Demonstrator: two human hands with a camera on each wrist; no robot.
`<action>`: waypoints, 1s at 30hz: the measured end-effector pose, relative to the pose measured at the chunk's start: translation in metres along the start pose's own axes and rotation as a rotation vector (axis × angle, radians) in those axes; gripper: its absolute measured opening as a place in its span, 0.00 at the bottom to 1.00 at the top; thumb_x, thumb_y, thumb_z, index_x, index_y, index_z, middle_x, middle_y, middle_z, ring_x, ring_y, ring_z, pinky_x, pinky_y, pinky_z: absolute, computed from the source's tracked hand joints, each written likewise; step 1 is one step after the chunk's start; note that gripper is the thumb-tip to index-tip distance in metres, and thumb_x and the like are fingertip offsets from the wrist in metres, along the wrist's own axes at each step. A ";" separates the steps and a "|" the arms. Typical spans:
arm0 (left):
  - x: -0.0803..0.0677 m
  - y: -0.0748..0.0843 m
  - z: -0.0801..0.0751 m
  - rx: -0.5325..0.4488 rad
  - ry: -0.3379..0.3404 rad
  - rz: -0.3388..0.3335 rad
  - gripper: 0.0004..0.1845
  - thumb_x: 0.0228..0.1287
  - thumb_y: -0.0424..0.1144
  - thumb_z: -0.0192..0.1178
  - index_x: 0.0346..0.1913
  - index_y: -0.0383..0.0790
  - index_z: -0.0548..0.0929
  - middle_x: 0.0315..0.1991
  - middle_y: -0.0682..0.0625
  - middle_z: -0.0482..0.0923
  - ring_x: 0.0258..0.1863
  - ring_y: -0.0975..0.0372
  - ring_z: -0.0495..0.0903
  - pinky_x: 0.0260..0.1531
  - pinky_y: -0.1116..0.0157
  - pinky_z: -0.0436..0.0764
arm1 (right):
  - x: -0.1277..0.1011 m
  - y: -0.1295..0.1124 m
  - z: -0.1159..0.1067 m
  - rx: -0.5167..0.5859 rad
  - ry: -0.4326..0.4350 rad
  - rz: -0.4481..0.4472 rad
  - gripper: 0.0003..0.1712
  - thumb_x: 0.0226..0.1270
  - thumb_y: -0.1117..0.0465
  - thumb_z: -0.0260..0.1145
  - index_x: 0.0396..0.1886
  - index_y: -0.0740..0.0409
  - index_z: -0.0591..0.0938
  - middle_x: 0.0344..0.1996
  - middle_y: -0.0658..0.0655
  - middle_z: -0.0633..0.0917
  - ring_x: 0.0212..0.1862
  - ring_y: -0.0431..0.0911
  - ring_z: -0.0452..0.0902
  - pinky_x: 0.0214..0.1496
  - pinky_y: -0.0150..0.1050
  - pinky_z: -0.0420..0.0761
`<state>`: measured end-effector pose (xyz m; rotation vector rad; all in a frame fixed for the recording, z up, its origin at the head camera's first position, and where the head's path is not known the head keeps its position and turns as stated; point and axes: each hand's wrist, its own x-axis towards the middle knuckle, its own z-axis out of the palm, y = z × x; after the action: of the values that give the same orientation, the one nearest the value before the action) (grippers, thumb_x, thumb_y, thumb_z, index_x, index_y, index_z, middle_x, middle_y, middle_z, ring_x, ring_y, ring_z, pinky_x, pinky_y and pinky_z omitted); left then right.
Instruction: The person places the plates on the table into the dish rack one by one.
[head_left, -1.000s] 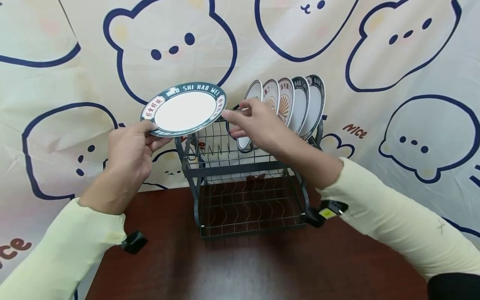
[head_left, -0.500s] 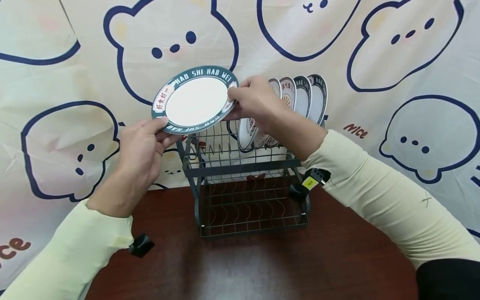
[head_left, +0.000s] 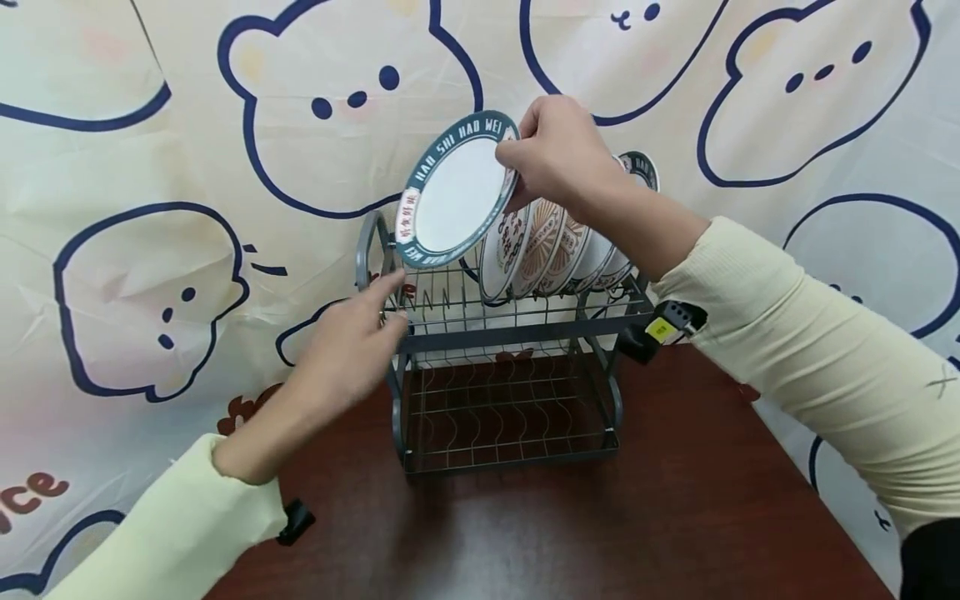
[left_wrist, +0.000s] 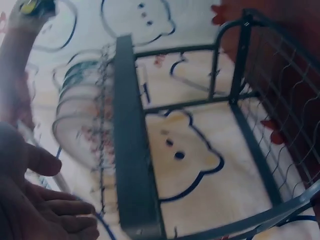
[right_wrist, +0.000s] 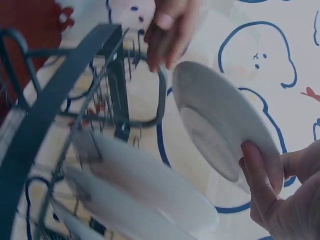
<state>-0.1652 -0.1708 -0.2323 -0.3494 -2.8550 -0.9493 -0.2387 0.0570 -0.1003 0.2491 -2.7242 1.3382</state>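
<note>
My right hand pinches the upper rim of a white plate with a dark green lettered border. The plate stands tilted, nearly on edge, over the left part of the top tier of a dark metal dish rack. To its right, several plates lean in the rack's slots. My left hand holds nothing; its straight fingers are at the rack's front left corner, below the plate. The right wrist view shows the plate's white underside, my right fingers on its rim and the racked plates.
The rack stands on a dark brown table against a cream cloth printed with bear outlines. Its lower wire tier lies under the top one. The left wrist view shows the rack's front bar close up.
My left hand has let go of the plate and dropped to the rack's front left corner. My right hand alone has carried the plate up and right, tipping it nearly on edge over the rack.
</note>
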 end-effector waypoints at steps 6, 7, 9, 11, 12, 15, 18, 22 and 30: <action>0.000 0.000 0.026 0.299 -0.059 0.167 0.36 0.78 0.44 0.50 0.81 0.34 0.54 0.83 0.41 0.48 0.84 0.50 0.44 0.83 0.48 0.48 | 0.009 -0.005 -0.013 -0.236 0.021 0.006 0.17 0.78 0.56 0.58 0.55 0.62 0.81 0.57 0.60 0.85 0.38 0.45 0.92 0.45 0.28 0.88; -0.001 -0.001 0.028 0.336 -0.052 0.184 0.36 0.77 0.44 0.51 0.80 0.33 0.55 0.83 0.39 0.48 0.84 0.49 0.45 0.83 0.48 0.48 | 0.010 -0.006 -0.015 -0.264 0.019 0.002 0.18 0.78 0.56 0.58 0.56 0.63 0.82 0.58 0.61 0.85 0.39 0.45 0.92 0.44 0.27 0.88; -0.001 -0.003 0.031 0.379 -0.032 0.205 0.36 0.77 0.44 0.51 0.80 0.31 0.56 0.83 0.38 0.49 0.84 0.49 0.46 0.83 0.48 0.49 | 0.013 -0.007 -0.018 -0.326 0.024 -0.013 0.19 0.77 0.56 0.58 0.56 0.64 0.83 0.58 0.61 0.86 0.40 0.46 0.92 0.42 0.27 0.88; -0.001 -0.005 0.033 0.395 -0.020 0.221 0.35 0.77 0.43 0.51 0.80 0.31 0.57 0.82 0.38 0.49 0.83 0.49 0.47 0.82 0.49 0.50 | 0.016 -0.008 -0.019 -0.386 0.031 -0.039 0.18 0.77 0.57 0.58 0.54 0.65 0.84 0.56 0.62 0.87 0.38 0.46 0.92 0.39 0.28 0.88; -0.001 -0.006 0.033 0.397 -0.015 0.228 0.35 0.77 0.42 0.51 0.80 0.31 0.57 0.82 0.38 0.50 0.83 0.49 0.48 0.82 0.49 0.51 | 0.017 -0.009 -0.019 -0.420 0.037 -0.055 0.18 0.76 0.57 0.58 0.52 0.65 0.85 0.54 0.62 0.87 0.37 0.46 0.92 0.37 0.28 0.88; -0.001 -0.009 0.033 0.402 -0.002 0.246 0.34 0.77 0.41 0.51 0.79 0.32 0.58 0.82 0.39 0.52 0.83 0.50 0.49 0.82 0.49 0.53 | 0.022 -0.012 -0.016 -0.503 0.048 -0.101 0.17 0.75 0.58 0.58 0.48 0.66 0.85 0.46 0.63 0.89 0.33 0.46 0.92 0.33 0.28 0.87; -0.001 -0.010 0.033 0.405 0.006 0.261 0.33 0.77 0.40 0.52 0.79 0.32 0.59 0.82 0.39 0.53 0.83 0.50 0.51 0.82 0.49 0.53 | 0.025 -0.018 -0.011 -0.552 0.048 -0.128 0.18 0.74 0.59 0.59 0.52 0.68 0.84 0.45 0.64 0.89 0.33 0.48 0.92 0.32 0.29 0.87; -0.002 -0.011 0.033 0.402 0.017 0.270 0.34 0.77 0.40 0.53 0.79 0.32 0.58 0.82 0.39 0.53 0.83 0.50 0.51 0.82 0.50 0.53 | 0.030 -0.026 -0.003 -0.567 0.013 -0.124 0.23 0.74 0.62 0.58 0.62 0.71 0.78 0.54 0.67 0.87 0.40 0.54 0.92 0.32 0.33 0.89; -0.003 -0.011 0.034 0.418 0.021 0.280 0.34 0.77 0.41 0.53 0.80 0.33 0.58 0.82 0.39 0.52 0.83 0.51 0.50 0.82 0.52 0.52 | 0.040 -0.032 0.010 -0.651 -0.077 -0.096 0.20 0.74 0.66 0.55 0.59 0.71 0.79 0.50 0.67 0.88 0.28 0.47 0.91 0.28 0.31 0.88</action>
<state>-0.1667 -0.1591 -0.2666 -0.6591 -2.7863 -0.2963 -0.2721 0.0254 -0.0755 0.3655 -2.9784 0.3755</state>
